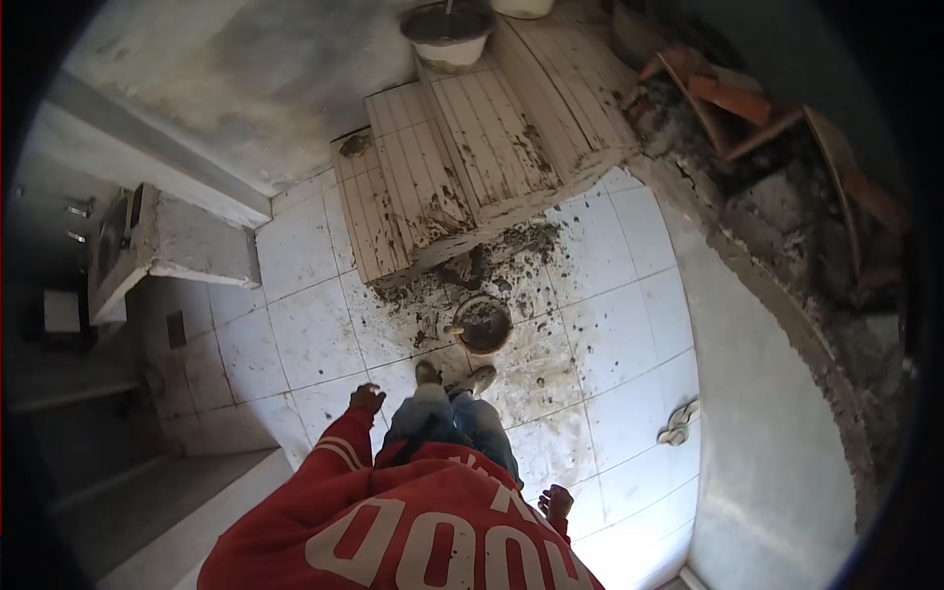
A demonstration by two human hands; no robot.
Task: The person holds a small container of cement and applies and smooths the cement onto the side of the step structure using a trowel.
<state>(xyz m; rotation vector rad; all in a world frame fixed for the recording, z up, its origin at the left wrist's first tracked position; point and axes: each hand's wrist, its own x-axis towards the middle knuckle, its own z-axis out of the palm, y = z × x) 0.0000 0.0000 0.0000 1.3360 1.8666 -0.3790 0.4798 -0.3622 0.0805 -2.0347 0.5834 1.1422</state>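
Observation:
My left hand [368, 397] hangs at my left side, fingers loosely curled and apart, with nothing visible in it. Down by my right hip is my right hand [557, 502], its fingers half bent and also holding nothing that I can see. In front of my shoes [476, 380] a round pan [504, 344] of grey-brown mortar sits on the floor. A short light-coloured handle [454, 330] sticks out over its left rim. Neither hand touches the pan. Dark crumbs of wet mortar [462, 270] lie between the pan and the steps.
Mortar-splashed tiled steps [482, 128] rise ahead, with a dark-topped tub [447, 39] on them. A pair of sandals [678, 423] lies on the tiled floor [629, 324] at right. Bricks [728, 98] line the rough ledge at upper right. A concrete slab [202, 241] juts out at left.

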